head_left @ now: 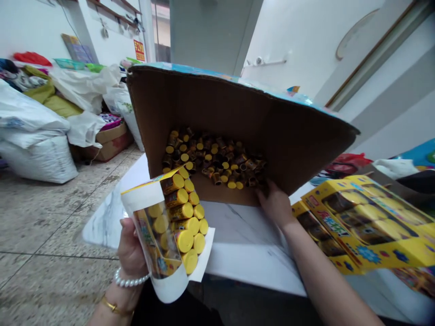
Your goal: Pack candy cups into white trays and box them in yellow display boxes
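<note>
My left hand [131, 251] is closed around an open display pack [159, 226] with a clear window, partly filled with rows of small yellow-capped tubes [185, 224]. My right hand [273, 201] reaches into a big cardboard box [238, 113] tipped on its side on a white marble table [244, 235]. Its fingers rest among a heap of loose yellow-capped tubes [214, 158] at the box's back; whether they grip any is hidden.
Filled yellow display packs [360, 222] are stacked at the right on the table. White sacks [37, 149], bags and a carton [108, 140] crowd the left wall on a speckled floor [50, 235]. A grey pillar [210, 31] stands behind the box.
</note>
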A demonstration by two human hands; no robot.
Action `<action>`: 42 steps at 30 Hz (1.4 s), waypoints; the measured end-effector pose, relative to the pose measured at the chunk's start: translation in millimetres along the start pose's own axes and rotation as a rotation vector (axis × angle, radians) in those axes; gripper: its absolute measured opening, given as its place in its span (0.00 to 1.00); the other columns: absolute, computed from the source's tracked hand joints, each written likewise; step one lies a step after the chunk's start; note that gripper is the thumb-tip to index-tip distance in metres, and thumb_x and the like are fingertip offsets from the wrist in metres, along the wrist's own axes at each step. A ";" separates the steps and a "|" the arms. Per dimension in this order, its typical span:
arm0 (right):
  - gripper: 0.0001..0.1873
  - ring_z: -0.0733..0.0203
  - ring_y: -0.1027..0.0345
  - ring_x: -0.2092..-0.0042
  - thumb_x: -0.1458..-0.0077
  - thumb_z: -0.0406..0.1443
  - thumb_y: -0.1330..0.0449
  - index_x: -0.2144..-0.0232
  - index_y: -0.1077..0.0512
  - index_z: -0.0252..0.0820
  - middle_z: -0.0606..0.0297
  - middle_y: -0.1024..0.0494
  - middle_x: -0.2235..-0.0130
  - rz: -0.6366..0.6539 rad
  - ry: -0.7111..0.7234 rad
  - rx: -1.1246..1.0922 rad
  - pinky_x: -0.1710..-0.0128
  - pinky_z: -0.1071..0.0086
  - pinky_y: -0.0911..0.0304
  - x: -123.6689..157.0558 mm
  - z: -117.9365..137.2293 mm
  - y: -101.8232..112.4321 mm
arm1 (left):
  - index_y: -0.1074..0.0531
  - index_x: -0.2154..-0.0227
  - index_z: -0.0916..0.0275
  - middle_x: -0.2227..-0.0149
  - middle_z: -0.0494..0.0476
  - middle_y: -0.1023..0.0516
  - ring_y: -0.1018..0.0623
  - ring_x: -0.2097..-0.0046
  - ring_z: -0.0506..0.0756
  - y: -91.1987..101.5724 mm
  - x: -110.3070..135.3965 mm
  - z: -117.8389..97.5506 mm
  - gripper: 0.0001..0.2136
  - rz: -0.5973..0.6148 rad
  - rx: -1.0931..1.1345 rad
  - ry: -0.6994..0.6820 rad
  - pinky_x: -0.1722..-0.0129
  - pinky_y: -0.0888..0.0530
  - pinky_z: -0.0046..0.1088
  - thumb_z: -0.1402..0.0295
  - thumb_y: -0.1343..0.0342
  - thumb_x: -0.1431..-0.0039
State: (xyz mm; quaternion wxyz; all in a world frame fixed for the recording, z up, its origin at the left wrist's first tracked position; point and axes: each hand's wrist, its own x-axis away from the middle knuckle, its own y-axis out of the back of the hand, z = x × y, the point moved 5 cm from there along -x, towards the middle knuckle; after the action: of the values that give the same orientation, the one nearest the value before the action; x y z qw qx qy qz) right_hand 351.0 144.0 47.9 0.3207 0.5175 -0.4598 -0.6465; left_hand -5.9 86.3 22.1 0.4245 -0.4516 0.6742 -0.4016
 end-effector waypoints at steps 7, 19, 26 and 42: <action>0.19 0.45 0.30 0.51 0.39 0.34 0.47 0.49 0.27 0.36 0.48 0.24 0.49 -0.004 0.284 0.020 0.52 0.56 0.35 7.6 26.9 -9.6 | 0.24 0.49 0.59 0.47 0.61 0.20 0.33 0.36 0.68 6.9 -1.1 3.1 0.25 0.027 -0.054 0.024 0.36 0.40 0.54 0.47 0.48 0.39; 0.16 0.52 0.24 0.55 0.45 0.39 0.39 0.54 0.30 0.41 0.56 0.22 0.54 -0.032 0.199 -0.555 0.57 0.62 0.28 20.2 51.5 43.9 | 0.23 0.52 0.61 0.48 0.62 0.20 0.28 0.40 0.68 7.1 -2.4 2.7 0.23 0.026 -0.024 0.049 0.39 0.34 0.50 0.49 0.44 0.41; 0.20 0.61 0.27 0.56 0.41 0.32 0.41 0.46 0.30 0.46 0.61 0.25 0.53 -0.077 0.789 -0.853 0.57 0.67 0.29 59.6 168.4 133.5 | 0.27 0.45 0.62 0.46 0.65 0.22 0.28 0.40 0.69 11.8 -0.7 4.5 0.29 0.009 -0.021 0.046 0.38 0.36 0.52 0.46 0.50 0.38; 0.13 0.59 0.26 0.51 0.37 0.36 0.43 0.53 0.24 0.41 0.57 0.22 0.52 -0.015 0.901 -0.822 0.51 0.67 0.29 67.9 173.2 127.8 | 0.26 0.45 0.57 0.48 0.58 0.19 0.30 0.38 0.65 4.9 4.3 2.9 0.26 0.137 -0.005 0.095 0.38 0.35 0.46 0.46 0.54 0.36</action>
State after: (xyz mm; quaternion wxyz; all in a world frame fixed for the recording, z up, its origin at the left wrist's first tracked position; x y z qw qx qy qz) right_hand 158.7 81.5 148.1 0.6527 0.5769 0.0119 -0.4909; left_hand -5.5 83.1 15.8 0.4173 -0.3859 0.7240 -0.3909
